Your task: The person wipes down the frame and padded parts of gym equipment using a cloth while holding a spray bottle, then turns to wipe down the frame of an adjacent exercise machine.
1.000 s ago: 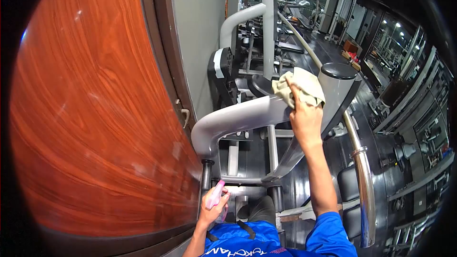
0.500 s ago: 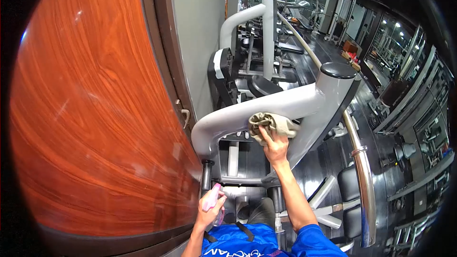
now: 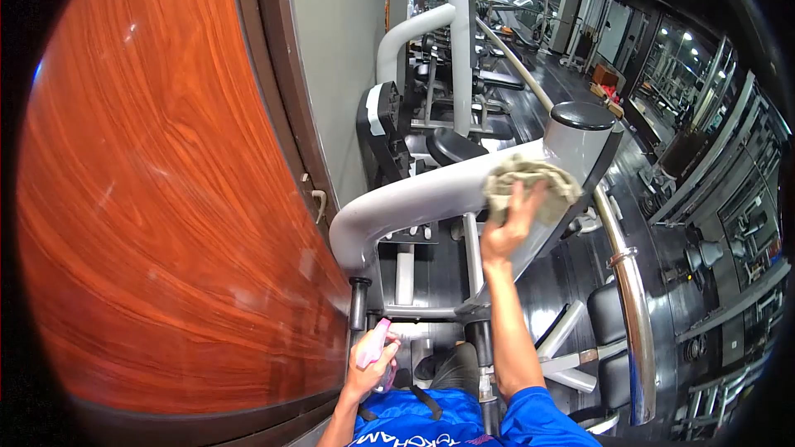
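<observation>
A crumpled beige-green cloth (image 3: pixel 546 186) lies under my right hand (image 3: pixel 512 228), pressed to the white tubular frame (image 3: pixel 431 190) of a gym machine near its upright post. The fingers of that hand are spread over the cloth and slightly blurred. Down by my waist, my left hand (image 3: pixel 370 367) is wrapped round a spray bottle (image 3: pixel 377 343) with a pink-and-white head; its lower part is partly hidden by the fingers. A black round cap (image 3: pixel 583 115) tops the post just beyond the cloth.
On the left stands a glossy reddish wood door panel (image 3: pixel 166 199) with a handle (image 3: pixel 320 203) beside it. A long metal rail (image 3: pixel 629 306) runs along the machine's right side. Padded seats (image 3: pixel 609 319) and more gym machines fill the room beyond.
My right hand and the cloth have slid right and upward along the white frame toward the capped post. My left hand with the spray bottle stays almost in place.
</observation>
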`<state>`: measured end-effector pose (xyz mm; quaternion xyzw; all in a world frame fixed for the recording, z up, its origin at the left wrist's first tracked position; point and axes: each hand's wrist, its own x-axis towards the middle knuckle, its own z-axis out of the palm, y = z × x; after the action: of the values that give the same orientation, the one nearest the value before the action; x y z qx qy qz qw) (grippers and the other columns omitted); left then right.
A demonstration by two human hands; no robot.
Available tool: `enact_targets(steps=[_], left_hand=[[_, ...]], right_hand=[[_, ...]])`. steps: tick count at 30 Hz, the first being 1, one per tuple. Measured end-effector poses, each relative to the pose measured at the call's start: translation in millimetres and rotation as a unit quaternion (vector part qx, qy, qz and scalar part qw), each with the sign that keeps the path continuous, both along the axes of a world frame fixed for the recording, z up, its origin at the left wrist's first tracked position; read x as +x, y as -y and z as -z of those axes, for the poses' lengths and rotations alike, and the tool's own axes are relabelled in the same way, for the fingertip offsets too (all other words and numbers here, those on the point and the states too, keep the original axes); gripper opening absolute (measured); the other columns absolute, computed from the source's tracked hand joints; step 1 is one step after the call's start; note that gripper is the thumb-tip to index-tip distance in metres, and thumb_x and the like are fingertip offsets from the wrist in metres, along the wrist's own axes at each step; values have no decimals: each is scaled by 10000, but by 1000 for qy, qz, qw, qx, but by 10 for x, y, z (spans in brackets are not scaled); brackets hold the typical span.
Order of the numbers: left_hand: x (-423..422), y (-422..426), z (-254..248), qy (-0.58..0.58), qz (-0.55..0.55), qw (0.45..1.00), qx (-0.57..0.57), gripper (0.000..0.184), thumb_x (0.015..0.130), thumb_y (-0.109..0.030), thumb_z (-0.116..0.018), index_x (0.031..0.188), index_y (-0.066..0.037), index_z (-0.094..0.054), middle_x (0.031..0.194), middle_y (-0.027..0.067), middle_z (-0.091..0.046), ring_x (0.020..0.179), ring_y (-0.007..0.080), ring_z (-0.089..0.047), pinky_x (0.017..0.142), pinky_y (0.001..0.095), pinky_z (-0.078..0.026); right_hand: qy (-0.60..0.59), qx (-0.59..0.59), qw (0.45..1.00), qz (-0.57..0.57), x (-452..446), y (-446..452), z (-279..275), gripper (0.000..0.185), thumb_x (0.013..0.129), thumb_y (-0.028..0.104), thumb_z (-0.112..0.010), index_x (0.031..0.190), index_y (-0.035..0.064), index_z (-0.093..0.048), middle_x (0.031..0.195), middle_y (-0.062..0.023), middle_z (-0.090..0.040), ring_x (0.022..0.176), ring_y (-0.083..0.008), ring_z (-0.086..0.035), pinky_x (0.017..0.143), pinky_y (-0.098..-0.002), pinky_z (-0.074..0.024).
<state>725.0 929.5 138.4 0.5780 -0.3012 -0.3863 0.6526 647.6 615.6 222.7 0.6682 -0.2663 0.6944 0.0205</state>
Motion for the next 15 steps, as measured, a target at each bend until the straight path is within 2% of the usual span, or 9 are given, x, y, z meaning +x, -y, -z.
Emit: enact_targets(steps=[2,3,5,6,7,9,11,13,15], left_hand=[[-10,-8,13,0,-4,1000,-1,180,901,-96,-654,1053,-10,-607,869,51,-658,630,90,-611,569,247,-503],[-20,-1,23,-1,0,1000,-6,210,898,-77,-652,1082,5,-594,882,71,-656,634,102,-611,574,251,-508],[-33,25,23,-2,8,1000,-18,273,890,-40,-648,1139,34,-567,909,111,-650,641,126,-611,582,259,-519],[-38,43,5,0,13,1000,-14,271,890,-37,-647,1138,36,-566,912,112,-650,642,126,-612,583,258,-519],[-45,64,-15,4,18,1000,-11,269,890,-33,-646,1137,37,-566,916,114,-651,643,126,-612,584,257,-519],[-62,75,-39,9,24,1000,-11,269,890,-27,-644,1138,39,-564,923,117,-652,645,125,-613,585,256,-519],[-64,65,-57,14,22,999,-20,271,891,-21,-641,1143,41,-563,930,119,-652,646,125,-614,587,255,-519],[-54,20,-43,15,16,1000,-19,263,893,-19,-638,1137,43,-563,926,116,-650,646,125,-614,588,255,-518],[-50,-13,-8,9,8,1000,-14,258,892,-23,-638,1130,44,-564,919,114,-648,645,126,-613,588,256,-518]], right_hand=[[-124,-3,992,-1,192,-148,273,677,671,-64,-594,1297,193,-598,1456,-208,-427,1368,-409,-368,1156,-529,-225],[-155,-4,987,-37,291,-330,280,641,684,-61,-606,1259,222,-627,1397,-162,-508,1287,-376,-470,1111,-515,-310],[-251,-21,963,-97,539,-594,353,531,728,-2,-638,1192,255,-671,1267,-71,-612,1160,-306,-570,1019,-471,-413],[-185,48,936,-296,702,-668,542,466,769,66,-625,1191,259,-671,1235,-64,-627,1130,-285,-590,1003,-445,-427],[-336,-76,928,-146,709,-760,660,413,809,123,-595,1191,259,-671,1206,-58,-632,1109,-274,-600,982,-438,-442],[-360,-25,910,-205,758,-846,658,404,827,145,-574,1204,257,-665,1206,-60,-626,1109,-286,-599,981,-440,-449],[-356,-42,917,-176,757,-851,548,409,820,144,-577,1208,243,-664,1191,-63,-631,1107,-289,-601,983,-444,-447],[-309,-58,927,-206,660,-755,410,441,787,119,-615,1203,260,-665,1206,-68,-623,1105,-293,-601,977,-456,-448],[-323,-65,936,-127,494,-611,281,442,797,119,-631,1209,275,-662,1199,-94,-625,1104,-309,-601,974,-471,-447]])
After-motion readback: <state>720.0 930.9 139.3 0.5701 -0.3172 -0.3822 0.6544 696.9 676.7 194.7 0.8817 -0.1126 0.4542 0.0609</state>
